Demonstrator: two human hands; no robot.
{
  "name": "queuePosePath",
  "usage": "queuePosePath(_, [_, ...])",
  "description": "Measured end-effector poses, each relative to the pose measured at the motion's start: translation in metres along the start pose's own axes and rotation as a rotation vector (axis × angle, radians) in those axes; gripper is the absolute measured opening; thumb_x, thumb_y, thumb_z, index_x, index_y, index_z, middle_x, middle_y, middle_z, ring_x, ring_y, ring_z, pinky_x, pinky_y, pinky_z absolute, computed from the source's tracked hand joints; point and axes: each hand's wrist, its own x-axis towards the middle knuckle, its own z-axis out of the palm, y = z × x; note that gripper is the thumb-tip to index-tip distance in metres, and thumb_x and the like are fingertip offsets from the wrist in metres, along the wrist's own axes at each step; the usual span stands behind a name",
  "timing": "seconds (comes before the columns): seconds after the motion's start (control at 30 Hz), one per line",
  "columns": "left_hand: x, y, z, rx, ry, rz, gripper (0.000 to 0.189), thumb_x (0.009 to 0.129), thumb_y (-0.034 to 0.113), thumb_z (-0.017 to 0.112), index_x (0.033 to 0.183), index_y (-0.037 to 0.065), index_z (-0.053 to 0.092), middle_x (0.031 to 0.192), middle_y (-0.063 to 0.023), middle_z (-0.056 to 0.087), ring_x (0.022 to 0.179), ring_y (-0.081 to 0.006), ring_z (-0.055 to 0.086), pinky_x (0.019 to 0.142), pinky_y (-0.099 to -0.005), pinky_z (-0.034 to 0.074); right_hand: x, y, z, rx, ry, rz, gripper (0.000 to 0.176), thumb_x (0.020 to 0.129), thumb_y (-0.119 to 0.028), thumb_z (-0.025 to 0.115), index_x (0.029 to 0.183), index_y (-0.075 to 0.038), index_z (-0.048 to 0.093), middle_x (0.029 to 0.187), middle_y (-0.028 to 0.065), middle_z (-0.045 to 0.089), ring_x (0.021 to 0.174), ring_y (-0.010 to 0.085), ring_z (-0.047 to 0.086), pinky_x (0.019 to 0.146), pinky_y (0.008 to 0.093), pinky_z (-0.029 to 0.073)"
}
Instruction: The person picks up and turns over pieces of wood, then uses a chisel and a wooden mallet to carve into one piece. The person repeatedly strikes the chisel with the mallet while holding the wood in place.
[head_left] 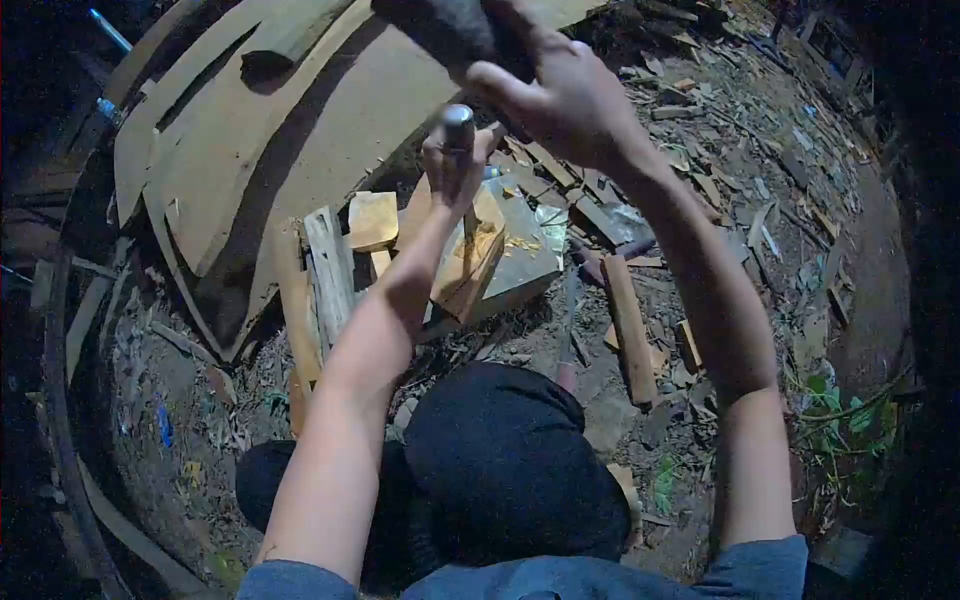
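My left hand is closed around a chisel with a round metal top, held upright. Its shaft runs down to a pale wooden block with a rough, carved hollow. The block rests on a wider flat wooden base scattered with shavings. Raised above and to the right, my right hand grips a dark, thick mallet, partly cut off by the top edge. The mallet's head is apart from the chisel's top. My right fingers are partly hidden behind the mallet.
Large curved boards lean at the upper left. A cut wood piece lies left of the block, near upright slats. Wood scraps and chips litter the dirt at right. A long-handled tool lies before my knee.
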Motion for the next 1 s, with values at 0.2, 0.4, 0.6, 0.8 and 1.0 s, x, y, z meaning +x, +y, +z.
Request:
queuePosePath(0.2, [0.007, 0.005, 0.003, 0.128, 0.171, 0.344, 0.02, 0.074, 0.022, 0.067, 0.08, 0.003, 0.065, 0.066, -0.0058, 0.063, 0.062, -0.0175, 0.061, 0.058, -0.0343, 0.048, -0.003, 0.009, 0.013, -0.207, -0.348, 0.102, 0.071, 0.078, -0.054, 0.057, 0.141, -0.028, 0.037, 0.098, 0.025, 0.067, 0.089, 0.0416, 0.066, 0.078, 0.048, 0.054])
queuePosePath(0.4, [0.012, -0.024, -0.004, 0.146, 0.064, 0.193, 0.019, 0.077, 0.02, 0.066, 0.087, 0.004, 0.065, 0.076, -0.0076, 0.068, 0.068, -0.0189, 0.064, 0.062, -0.0364, 0.05, -0.02, 0.016, 0.03, -0.049, -0.234, 0.136, 0.073, 0.079, -0.051, 0.055, 0.143, -0.027, 0.032, 0.097, 0.0243, 0.067, 0.091, 0.0399, 0.066, 0.081, 0.0508, 0.052])
queuePosePath(0.6, [0.01, -0.028, -0.004, -0.076, 0.108, 0.014, 0.023, 0.077, 0.025, 0.068, 0.085, 0.004, 0.064, 0.076, -0.0086, 0.066, 0.068, -0.0206, 0.062, 0.064, -0.0365, 0.049, -0.046, 0.074, 0.071, 0.272, -0.055, 0.266, 0.086, 0.076, -0.063, 0.058, 0.143, -0.013, 0.035, 0.106, 0.0247, 0.065, 0.096, 0.0383, 0.065, 0.086, 0.0428, 0.049])
queuePosePath(0.8, [0.01, -0.01, -0.007, -0.106, 0.182, -0.169, 0.026, 0.086, 0.03, 0.064, 0.071, 0.014, 0.051, 0.055, 0.0045, 0.046, 0.048, -0.0082, 0.046, 0.047, -0.0257, 0.037, -0.117, 0.123, 0.117, 0.186, -0.378, 0.541, 0.083, 0.077, -0.059, 0.058, 0.146, -0.02, 0.032, 0.125, 0.0225, 0.058, 0.112, 0.039, 0.058, 0.094, 0.045, 0.045])
queuePosePath(1.0, [0.017, -0.029, -0.009, -0.173, 0.254, -0.224, 0.03, 0.088, 0.031, 0.063, 0.068, 0.016, 0.047, 0.053, 0.0047, 0.044, 0.041, -0.0064, 0.041, 0.04, -0.0237, 0.033, -0.147, 0.111, 0.121, -0.123, -0.738, 0.51, 0.079, 0.083, -0.055, 0.055, 0.149, -0.031, 0.019, 0.109, 0.0268, 0.063, 0.096, 0.0436, 0.063, 0.083, 0.0494, 0.049])
